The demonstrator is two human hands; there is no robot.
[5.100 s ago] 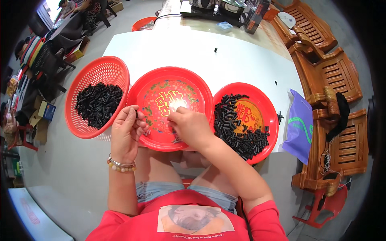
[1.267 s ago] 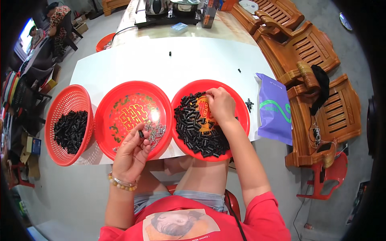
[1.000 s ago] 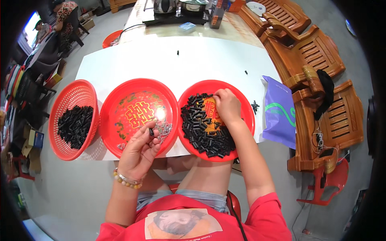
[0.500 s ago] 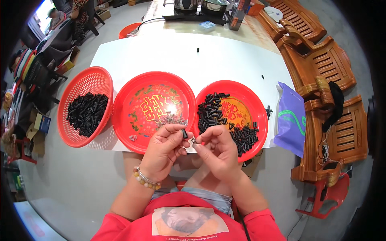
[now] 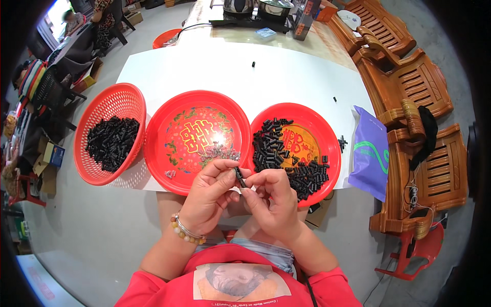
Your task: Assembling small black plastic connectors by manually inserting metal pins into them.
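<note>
A short black tubular part (image 5: 239, 177) stands tilted between my hands, just above the near rims of two red trays. My left hand (image 5: 208, 193) is closed on its upper end between thumb and forefinger. My right hand (image 5: 273, 197) pinches at its lower end, where the fingertips hide the join. The middle red tray (image 5: 159, 115) holds small silvery metal pieces (image 5: 221, 152) near its right side. Beside it, the right red tray (image 5: 335, 138) carries many short black tubular parts (image 5: 268, 146), partly in rows.
On the left, a red perforated basket (image 5: 137, 107) holds a heap of black parts (image 5: 112, 143). A purple bag (image 5: 369, 151) lies at the white board's (image 5: 204, 66) right edge. Loose black pieces (image 5: 342, 143) lie nearby. Pots (image 5: 273, 9) stand at the far end; wooden chairs (image 5: 409, 82) line the right.
The right hand has moved left and brought its small metal piece against the black part's lower end. The hands now meet; before, a small gap separated the two pieces.
</note>
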